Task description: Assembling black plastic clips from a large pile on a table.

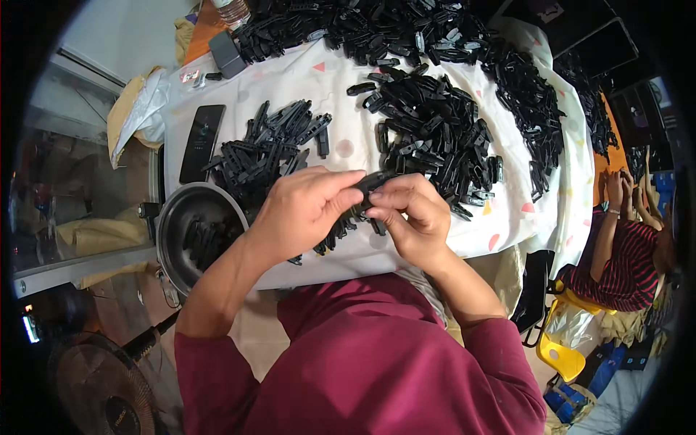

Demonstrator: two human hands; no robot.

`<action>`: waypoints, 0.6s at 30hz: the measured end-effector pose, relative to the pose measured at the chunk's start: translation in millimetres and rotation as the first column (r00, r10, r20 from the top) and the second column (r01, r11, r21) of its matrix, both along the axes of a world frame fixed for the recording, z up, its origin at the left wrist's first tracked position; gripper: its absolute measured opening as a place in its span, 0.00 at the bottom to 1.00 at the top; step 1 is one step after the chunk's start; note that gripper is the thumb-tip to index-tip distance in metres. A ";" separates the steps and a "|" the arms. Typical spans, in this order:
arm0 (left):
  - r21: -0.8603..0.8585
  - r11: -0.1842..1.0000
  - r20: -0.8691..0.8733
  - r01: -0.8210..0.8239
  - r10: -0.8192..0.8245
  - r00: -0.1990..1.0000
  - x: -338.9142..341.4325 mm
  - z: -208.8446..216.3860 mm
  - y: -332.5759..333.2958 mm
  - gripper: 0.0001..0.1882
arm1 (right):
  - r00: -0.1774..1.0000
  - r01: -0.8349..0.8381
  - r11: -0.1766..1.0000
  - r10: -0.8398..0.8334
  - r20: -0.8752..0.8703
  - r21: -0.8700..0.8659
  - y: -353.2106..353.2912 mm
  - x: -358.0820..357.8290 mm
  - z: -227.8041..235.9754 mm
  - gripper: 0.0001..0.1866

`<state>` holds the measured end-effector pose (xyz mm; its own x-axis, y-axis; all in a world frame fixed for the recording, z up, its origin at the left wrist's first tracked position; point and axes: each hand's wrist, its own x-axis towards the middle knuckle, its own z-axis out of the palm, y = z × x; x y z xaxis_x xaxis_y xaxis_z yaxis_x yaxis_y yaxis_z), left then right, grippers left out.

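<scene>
Over the near edge of the table, my left hand (pixel 299 214) and my right hand (pixel 415 219) meet at a small black plastic piece (pixel 374 180). The thumb and fingers of each hand pinch it, and they cover much of it, so its exact kind is hard to make out. Just beyond my left hand lies a heap of long, narrow black plastic parts (pixel 270 145). Past my right hand spreads a larger heap of black, clip-like pieces (pixel 435 127). A few more loose parts lie partly hidden beneath my hands.
A dark round pan (pixel 168 226) holding several black parts stands left of my left forearm. A black phone (pixel 202 143) lies on the white patterned cloth (pixel 344 148). More black parts (pixel 362 29) cover the far side. At right sits a person in a striped shirt (pixel 623 261).
</scene>
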<state>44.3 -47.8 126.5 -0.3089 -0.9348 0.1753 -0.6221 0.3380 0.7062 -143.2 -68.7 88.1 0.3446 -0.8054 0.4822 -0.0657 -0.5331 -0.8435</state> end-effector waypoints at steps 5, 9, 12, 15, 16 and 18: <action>-0.265 0.962 0.008 0.070 -0.070 0.997 -2.3 -1.3 7.7 0.22 | 1.000 0.007 1.000 -0.007 0.007 0.005 -0.4 -2.6 -6.0 0.09; 0.100 0.995 -0.100 0.019 -0.009 0.995 -1.9 -10.3 4.6 0.21 | 0.995 0.017 0.983 -0.034 -0.091 -0.181 -4.9 -3.3 -9.5 0.10; 0.430 0.901 -0.458 0.055 0.166 0.873 -3.0 -29.2 9.4 0.21 | 0.994 -0.002 0.973 -0.023 -0.108 -0.231 -7.3 -2.0 -10.9 0.10; 0.532 0.840 -0.586 0.108 0.273 0.763 -0.8 -32.6 11.0 0.21 | 0.995 -0.016 0.983 -0.003 -0.105 -0.184 -6.9 -1.0 -9.1 0.10; 0.519 0.852 -0.519 0.066 0.253 0.817 -0.3 -32.8 9.5 0.23 | 0.995 -0.019 0.992 0.007 -0.100 -0.121 -7.4 -1.3 -9.1 0.10; 0.312 0.950 -0.344 0.005 0.108 0.933 0.9 -22.6 6.5 0.23 | 0.995 -0.008 0.993 -0.004 -0.104 -0.119 -8.1 -1.2 -10.5 0.10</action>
<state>45.3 -41.3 103.9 -0.2296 -0.9728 -0.0300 -0.3242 0.0474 0.9448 -144.4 -76.8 77.6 0.3994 -0.7438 0.5360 -0.1485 -0.6294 -0.7628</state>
